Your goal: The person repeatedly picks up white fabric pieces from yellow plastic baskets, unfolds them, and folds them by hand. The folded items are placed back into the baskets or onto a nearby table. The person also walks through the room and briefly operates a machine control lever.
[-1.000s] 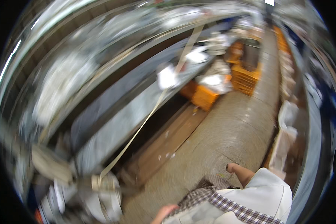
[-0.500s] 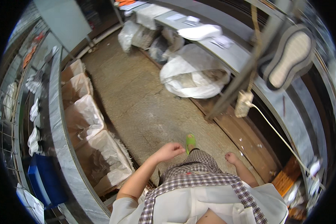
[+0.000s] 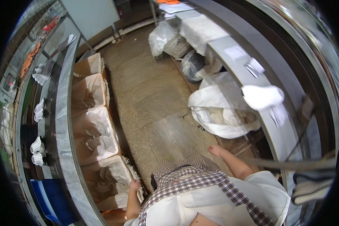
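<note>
My left hand (image 3: 135,185) hangs low beside the nearest lined bin (image 3: 118,169), its fingers loosely bent and holding nothing that I can see. My right hand (image 3: 215,150) is held forward over the floor (image 3: 154,86), empty, its fingers slightly curled and apart from everything. Beyond it, a large white sack (image 3: 214,94) lies gaping under the right-hand bench. On that bench rests a white, sole-shaped piece (image 3: 263,96) beside small stacks of white pieces (image 3: 254,67). A checked apron (image 3: 188,173) covers my front, hiding my feet.
Several lined bins run along the left under a long metal shelf (image 3: 64,124). White shoe-like pieces (image 3: 37,150) and a blue bin (image 3: 52,199) stand behind it. More bags (image 3: 162,37) sit under the right bench (image 3: 233,64). Blurred grey-and-white items (image 3: 312,188) are close on my right.
I have moved forward along the aisle. My left hand has swung back and down, and my right hand has swung forward. The green slipper has gone out of sight.
</note>
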Demonstrator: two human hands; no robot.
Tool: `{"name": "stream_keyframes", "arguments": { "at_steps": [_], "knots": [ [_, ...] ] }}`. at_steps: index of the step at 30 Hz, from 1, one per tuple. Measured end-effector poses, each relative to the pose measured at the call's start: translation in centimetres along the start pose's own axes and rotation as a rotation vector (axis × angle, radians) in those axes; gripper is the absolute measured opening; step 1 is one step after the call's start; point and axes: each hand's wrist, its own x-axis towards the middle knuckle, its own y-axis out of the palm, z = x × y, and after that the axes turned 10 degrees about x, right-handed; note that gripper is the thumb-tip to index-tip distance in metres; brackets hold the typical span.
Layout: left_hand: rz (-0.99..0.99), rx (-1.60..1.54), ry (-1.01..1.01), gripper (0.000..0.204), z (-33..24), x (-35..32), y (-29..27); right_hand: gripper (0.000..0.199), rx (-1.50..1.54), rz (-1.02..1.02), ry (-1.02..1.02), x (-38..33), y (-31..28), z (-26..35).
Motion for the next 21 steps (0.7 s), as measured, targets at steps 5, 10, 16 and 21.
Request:
{"name": "stream_keyframes", "arguments": {
  "at_steps": [5, 10, 16, 21],
  "knots": [
    [0.251, -0.453, -0.360, 0.022, 6.3, 3.0, 0.2, 0.027, -0.228, 0.095, 0.123, 17.2, -5.8, 7.0],
    [0.308, -0.414, -0.282, 0.022, 1.0, 16.8, -9.4, 0.032, -0.221, 0.050, 0.183, 28.9, -9.5, 14.2],
    [-0.050, -0.314, 0.198, 0.029, -16.1, 43.0, -30.1, 0.016, 0.427, 0.010, 0.172, 42.5, -14.2, 23.8],
    [-0.196, -0.080, 0.465, 0.026, -31.5, 59.0, -47.0, 0.024, 0.125, 0.225, 0.304, 55.0, -18.1, 25.6]
  ]
}}
